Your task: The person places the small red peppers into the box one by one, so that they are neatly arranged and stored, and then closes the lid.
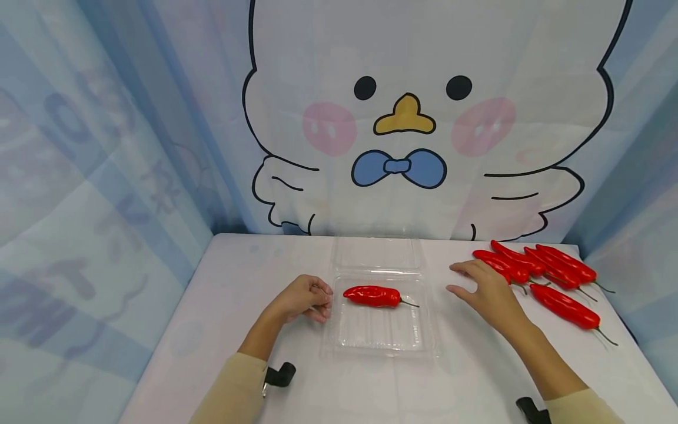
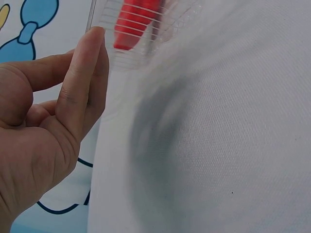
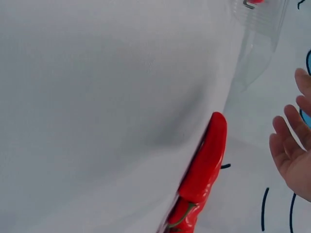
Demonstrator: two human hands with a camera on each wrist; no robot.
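A clear plastic clamshell box (image 1: 371,338) lies on the table with its lid (image 1: 377,254) folded back toward the curtain. Inside sits one red chili pepper (image 1: 372,296), its green stem pointing right. At the box's left rim, my left hand (image 1: 306,299) holds the edge between thumb and fingers; in the left wrist view its fingertips (image 2: 97,36) are right at that rim. My right hand (image 1: 489,294) is over the table between the box and several loose red chili peppers (image 1: 567,306), fingers spread and nothing in them. It partly covers the nearest pepper.
The loose peppers are heaped at the table's (image 1: 238,265) back right, one lying apart in front. A printed cartoon curtain (image 1: 402,206) hangs along the back edge, with blue curtains (image 1: 95,235) at both sides. Dark wrist mounts (image 1: 281,374) sit on both forearms.
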